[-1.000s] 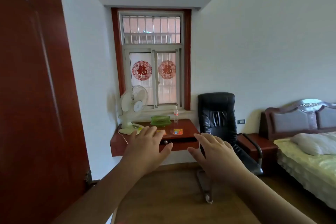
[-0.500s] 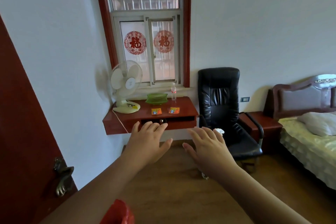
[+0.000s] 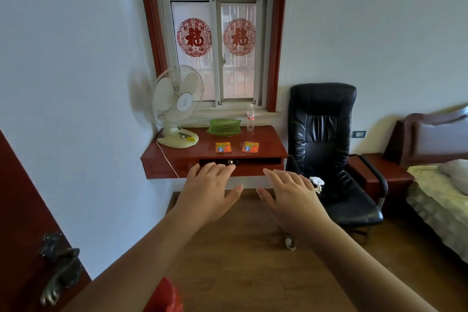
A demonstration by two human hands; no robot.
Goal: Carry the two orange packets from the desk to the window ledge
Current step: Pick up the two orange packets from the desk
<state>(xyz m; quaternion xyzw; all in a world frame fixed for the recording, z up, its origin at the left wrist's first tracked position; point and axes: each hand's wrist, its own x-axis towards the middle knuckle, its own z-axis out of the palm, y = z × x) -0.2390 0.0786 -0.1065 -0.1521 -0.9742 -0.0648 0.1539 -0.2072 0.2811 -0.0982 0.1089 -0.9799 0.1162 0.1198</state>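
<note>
The two orange packets lay flat on the red desk (image 3: 268,139), side by side but apart: the left packet (image 3: 223,147) and the right packet (image 3: 250,147), both near the front edge. Behind them on the desk stood a green dish (image 3: 224,127), and just to its right a clear water bottle (image 3: 250,118) stood upright at the back edge. A white fan (image 3: 178,106) sat on the desk's left end, its cord trailing over the front. The window ledge (image 3: 271,115) ran along the wall behind the desk, under a window (image 3: 215,40) bearing two red paper cutouts. Below the desktop a shallow drawer (image 3: 253,166) showed a dark gap.

The left hand (image 3: 209,192) and the right hand (image 3: 291,197) reached forward, palms down, fingers spread and holding nothing. Both were well short of the packets, hanging over the wooden floor (image 3: 240,261).

A black office chair (image 3: 324,134) stood right of the desk, with a bed (image 3: 440,195) farther right. A dark red door (image 3: 22,248) with a metal handle filled the lower left corner.
</note>
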